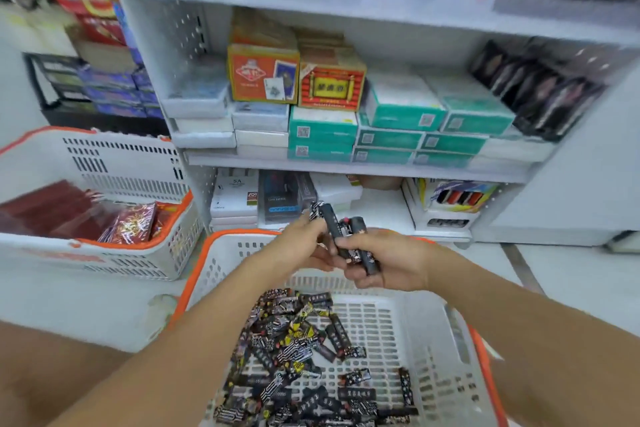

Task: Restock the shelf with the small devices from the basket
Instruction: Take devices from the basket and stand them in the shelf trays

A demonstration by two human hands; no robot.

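**Both hands hold small black devices above the basket, in front of the shelf**

The white shelving unit (pixel 346 168) fills the upper half of the view. Its middle shelf carries stacked teal-and-white cartons (pixel 391 128), two orange and red card boxes (pixel 298 80) and a row of dark packs (pixel 533 90) on the right. The lowest shelf holds white and dark boxed goods at its left and a display tray (pixel 450 204) at its right, with bare white board between them.

Nearest the person stands a white basket with an orange rim (pixel 460 340). A heap of small black patterned devices (pixel 298 364) lies on its slotted floor, mostly toward the left side. A second white basket (pixel 114 166), to the left and apart, holds red packets (pixel 131 225).

Above the near basket's far rim, the left hand (pixel 298 250) pinches one device (pixel 323 215) upright, fingers curled on it. The right hand (pixel 388 263), touching the left, grips a bundle of devices (pixel 360 246), their ends sticking up past the fingers.
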